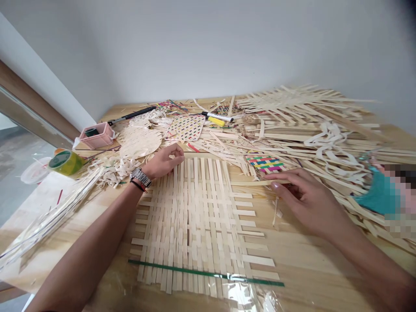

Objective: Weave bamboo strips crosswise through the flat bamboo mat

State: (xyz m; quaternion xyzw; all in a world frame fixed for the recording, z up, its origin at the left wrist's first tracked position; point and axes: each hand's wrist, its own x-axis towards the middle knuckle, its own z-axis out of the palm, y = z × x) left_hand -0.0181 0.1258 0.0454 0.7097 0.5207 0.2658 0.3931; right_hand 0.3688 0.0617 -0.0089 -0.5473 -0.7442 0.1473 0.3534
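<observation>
A half-woven mat (pixel 195 208) of pale flat strips lies on the table in front of me, its loose strip ends sticking out at the sides. Between the thumb and fingers of my right hand (pixel 300 193) is a pale strip (pixel 248 183), which runs left to the mat's far right edge. My left hand (pixel 165 161) rests at the mat's far left corner, fingers curled and thumb close to the forefinger; what lies between them is hidden. Across the mat's near end runs a thin green strip (pixel 204 273), with clear shiny film or tape over part of it.
Behind the mat lie a round woven piece (pixel 139 141), a patterned woven piece (pixel 186 128), markers (pixel 217 118) and piled strips (pixel 292 130). A colourful small weave (pixel 264 162) is near my right hand. At left stand a pink basket (pixel 97 136) and tape rolls (pixel 66 162). Teal cloth (pixel 378 193) shows at right.
</observation>
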